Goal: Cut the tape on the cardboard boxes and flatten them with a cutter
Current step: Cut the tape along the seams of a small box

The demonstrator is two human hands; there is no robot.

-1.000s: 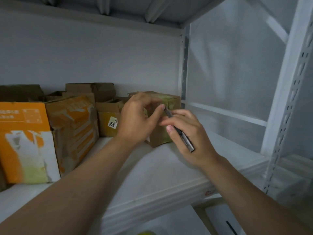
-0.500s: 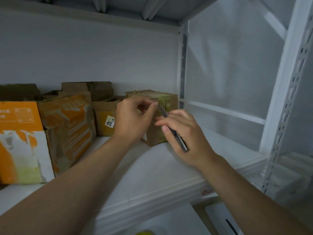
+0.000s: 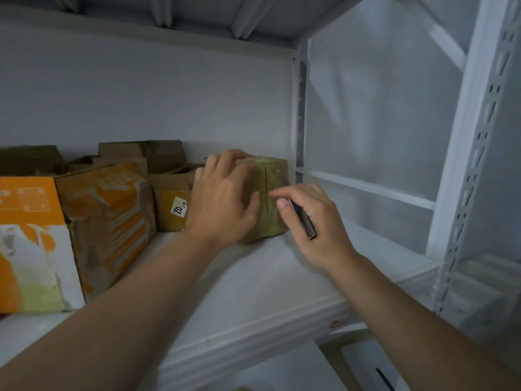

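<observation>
A small brown box (image 3: 269,179) is set near the right end of the white shelf (image 3: 267,277), beside other boxes (image 3: 107,215). It is gripped by the left hand (image 3: 222,201), fingers laid over its top. A cutter (image 3: 304,222) is pinched in the right hand (image 3: 318,224), its tip held at the box's right edge.

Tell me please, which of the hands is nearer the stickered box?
Left. The left hand, gripping the taped box, is just right of the stickered box; the right hand, holding the cutter, is farther right.
</observation>
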